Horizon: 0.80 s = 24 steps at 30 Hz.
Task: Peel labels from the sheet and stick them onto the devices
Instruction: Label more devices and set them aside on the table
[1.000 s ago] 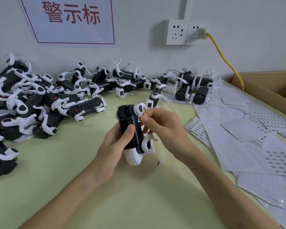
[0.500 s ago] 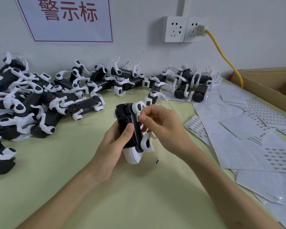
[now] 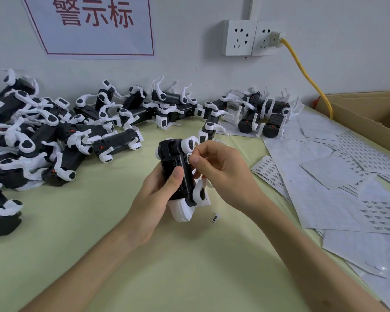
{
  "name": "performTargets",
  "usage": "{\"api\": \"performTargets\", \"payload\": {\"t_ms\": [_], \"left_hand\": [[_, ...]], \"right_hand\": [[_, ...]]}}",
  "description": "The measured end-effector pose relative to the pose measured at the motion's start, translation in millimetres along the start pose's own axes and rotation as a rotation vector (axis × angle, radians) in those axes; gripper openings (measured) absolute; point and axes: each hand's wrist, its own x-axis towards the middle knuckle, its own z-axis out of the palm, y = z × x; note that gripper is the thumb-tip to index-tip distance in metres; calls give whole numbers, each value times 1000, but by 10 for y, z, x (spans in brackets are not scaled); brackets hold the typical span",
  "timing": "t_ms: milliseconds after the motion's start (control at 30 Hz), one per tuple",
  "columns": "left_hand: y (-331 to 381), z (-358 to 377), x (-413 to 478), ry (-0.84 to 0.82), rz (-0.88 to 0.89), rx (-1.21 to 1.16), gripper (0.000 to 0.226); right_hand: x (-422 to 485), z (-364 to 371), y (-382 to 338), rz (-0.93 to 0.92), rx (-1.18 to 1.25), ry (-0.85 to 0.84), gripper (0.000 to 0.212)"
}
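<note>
1 small label [image 3: 189,158] sits at the upper right edge of the black-and-white device [image 3: 176,167], which is held upright above the table [image 3: 144,266]. The right hand [image 3: 223,172] pinches the label there, thumb and forefinger curled. The left hand [image 3: 153,199] grips the device, thumb across the front. Step looks like sticking. Next probably needs a flat press-down, then a fresh device. A loose label [image 3: 215,217] lies just below. Label sheets [image 3: 268,170] on the right, device pile [image 3: 43,136] on the left.

Head camera looks down (wide-angle, close) over the table [image 3: 54,255]
</note>
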Motion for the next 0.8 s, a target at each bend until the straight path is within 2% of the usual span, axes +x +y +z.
{"api": "performTargets", "payload": {"t_ms": [167,333,500,800], "left_hand": [[12,10,-3,2,-2,-4,47],[38,27,-12,-3,-3,-22,57],[44,26,-14,5,-14,-25,48],[74,21,-48,1,-24,4,45]], "right_hand": [[1,-1,4,-7,-15,0,16],[1,-7,15,-11,-14,-2,16],[-3,-4,16,-8,-17,-2,16],[-3,-4,26,10,-33,9,13]]}}
